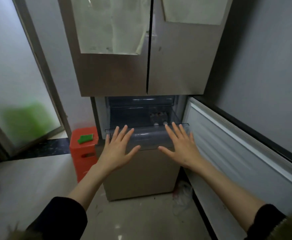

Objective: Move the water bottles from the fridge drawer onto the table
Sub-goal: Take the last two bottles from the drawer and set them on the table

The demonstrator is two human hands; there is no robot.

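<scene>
A tall beige fridge (pixel 121 75) stands ahead with its lower right door (pixel 245 153) swung open. A clear plastic drawer (pixel 148 137) is pulled partly out of the lower compartment. Several water bottles (pixel 159 116) stand at the drawer's back right; I see only their caps. My left hand (pixel 117 148) lies flat with spread fingers against the drawer's front on the left. My right hand (pixel 181 146) lies the same way on the right. Neither hand holds anything.
A red plastic stool (pixel 84 153) with a green item (pixel 86 138) on top stands left of the fridge. A pale table surface (pixel 29 184) lies at lower left. A frosted glass door (pixel 17 84) is on the left, a grey wall on the right.
</scene>
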